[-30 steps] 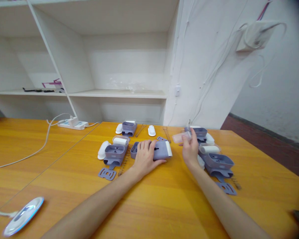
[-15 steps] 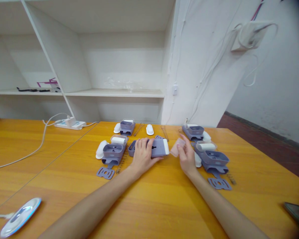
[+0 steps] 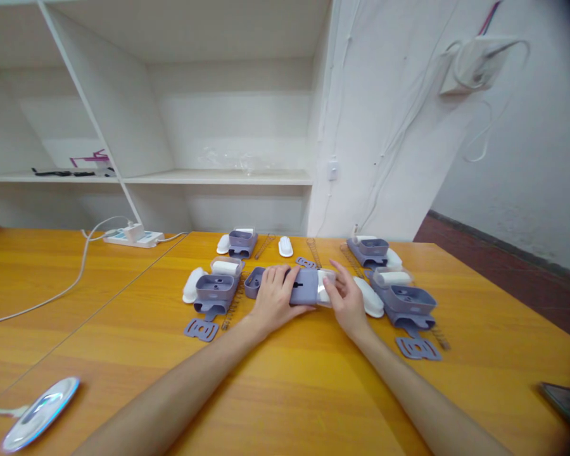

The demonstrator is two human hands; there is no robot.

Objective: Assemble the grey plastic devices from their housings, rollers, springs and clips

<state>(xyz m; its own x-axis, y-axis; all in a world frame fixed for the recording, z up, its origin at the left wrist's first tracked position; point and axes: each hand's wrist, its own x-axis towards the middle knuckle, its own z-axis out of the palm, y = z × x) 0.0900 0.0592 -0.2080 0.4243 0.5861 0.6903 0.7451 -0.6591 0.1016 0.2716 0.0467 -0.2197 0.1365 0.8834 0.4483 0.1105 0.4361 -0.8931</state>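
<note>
My left hand (image 3: 273,297) is wrapped over a grey-purple plastic housing (image 3: 306,288) lying lengthwise on the table, its open cup end (image 3: 253,283) sticking out to the left. At the housing's right end, my right hand (image 3: 349,307) grips a clear plastic cover (image 3: 325,286) between thumb and fingers. The cover sits around the white end piece; whether it is fully seated I cannot tell. Just right of that hand rests a white oval shell (image 3: 369,297). Behind the housing lie a slotted grey plate (image 3: 306,261) and a coil spring (image 3: 314,251).
Similar grey housings stand at left (image 3: 216,288) and right (image 3: 411,301), with white shells, springs and slotted plates around them. A white shell (image 3: 285,246) lies at the back. Also on the table are a power strip (image 3: 133,236), a glowing oval device (image 3: 40,415) and a dark-edged object (image 3: 565,402).
My right hand has moved left, bringing the clear cover from beside the housing onto its white right end. The white shell behind that hand now shows more. My left hand stays on the housing.
</note>
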